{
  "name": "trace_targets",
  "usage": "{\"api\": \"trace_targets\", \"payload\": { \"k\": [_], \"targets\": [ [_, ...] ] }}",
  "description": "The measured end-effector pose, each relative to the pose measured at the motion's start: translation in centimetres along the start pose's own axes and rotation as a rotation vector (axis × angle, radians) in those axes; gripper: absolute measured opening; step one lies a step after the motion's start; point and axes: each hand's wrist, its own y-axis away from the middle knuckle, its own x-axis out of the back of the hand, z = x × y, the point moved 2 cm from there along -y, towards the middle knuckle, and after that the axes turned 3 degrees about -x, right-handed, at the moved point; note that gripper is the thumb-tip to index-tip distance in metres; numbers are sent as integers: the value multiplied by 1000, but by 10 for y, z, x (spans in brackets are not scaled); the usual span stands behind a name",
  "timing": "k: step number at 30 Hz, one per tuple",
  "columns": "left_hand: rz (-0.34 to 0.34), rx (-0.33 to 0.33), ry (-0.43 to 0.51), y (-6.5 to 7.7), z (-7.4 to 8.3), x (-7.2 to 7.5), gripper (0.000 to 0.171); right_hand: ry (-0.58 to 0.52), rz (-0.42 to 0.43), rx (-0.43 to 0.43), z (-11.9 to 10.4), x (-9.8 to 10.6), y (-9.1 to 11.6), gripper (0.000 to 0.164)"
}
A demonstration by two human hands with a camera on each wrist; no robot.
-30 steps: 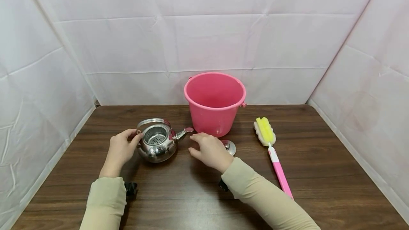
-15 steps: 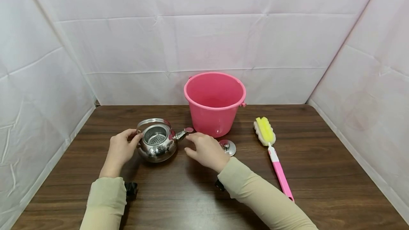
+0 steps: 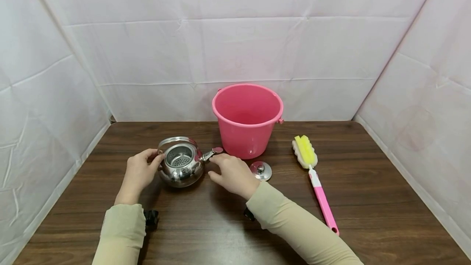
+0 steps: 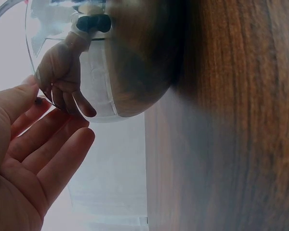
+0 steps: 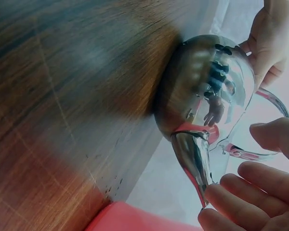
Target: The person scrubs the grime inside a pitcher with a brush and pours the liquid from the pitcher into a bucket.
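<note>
A shiny steel teapot with its top uncovered stands on the table, a perforated strainer inside its mouth. My left hand pinches the left root of its arched handle between thumb and index finger; in the left wrist view the other fingers extend beside the pot. By the spout is my right hand, fingers loosely bent and thumb apart. Its fingertips overlap the spout's end in the right wrist view; whether they touch it I cannot tell. The round steel lid lies right of that hand.
Behind the right hand stands a pink bucket, close to the spout tip. A sponge brush with a pink and white handle lies to the right. White cloth walls enclose the wooden table at the back and sides.
My right hand has drifted left, closer to the teapot's spout, and the lid behind it has come fully into sight. The left hand and the teapot stay where they were.
</note>
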Motion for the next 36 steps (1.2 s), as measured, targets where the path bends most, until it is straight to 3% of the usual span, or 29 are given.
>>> {"api": "trace_targets", "payload": {
  "k": [24,36],
  "targets": [
    [10,-3,-6,0,-1,0,23,34,-66,25,-18,-8,-9,33],
    [2,3,-12,0,-2,0,25,54,-44,67,-22,-10,-11,33]
  ]
}}
